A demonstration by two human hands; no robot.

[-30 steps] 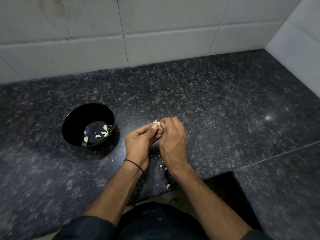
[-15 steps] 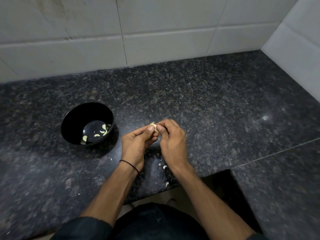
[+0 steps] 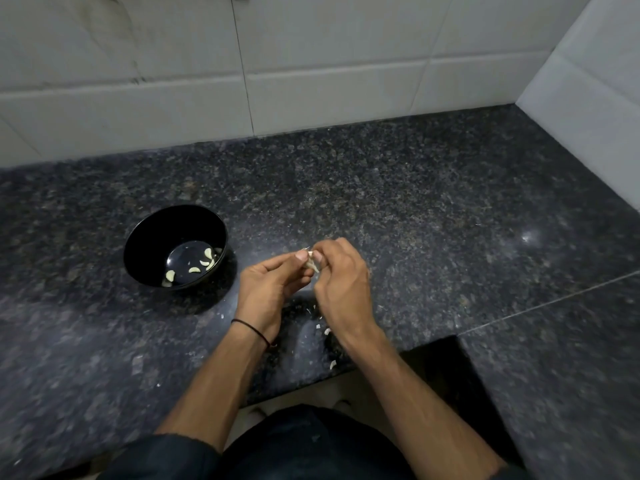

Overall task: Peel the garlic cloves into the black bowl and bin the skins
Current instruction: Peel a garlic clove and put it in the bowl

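A small garlic clove (image 3: 312, 262) with pale skin sits pinched between the fingertips of both hands, above the dark granite counter. My left hand (image 3: 268, 289) holds it from the left with thumb and fingers. My right hand (image 3: 343, 282) pinches it from the right, fingers curled over it. The black bowl (image 3: 149, 244) stands on the counter to the left of my hands, with several peeled cloves (image 3: 195, 269) lying in its bottom. Bits of white skin (image 3: 325, 331) lie on the counter below my wrists.
The granite counter (image 3: 415, 209) runs back to a white tiled wall (image 3: 311, 64), with a tiled side wall at the right. Its front edge has a notch near my body, and a seam crosses the right part. No bin is in view.
Both hands stay together on the clove, with small finger shifts as the skin is worked. The view has tilted slightly. The bowl has not moved.
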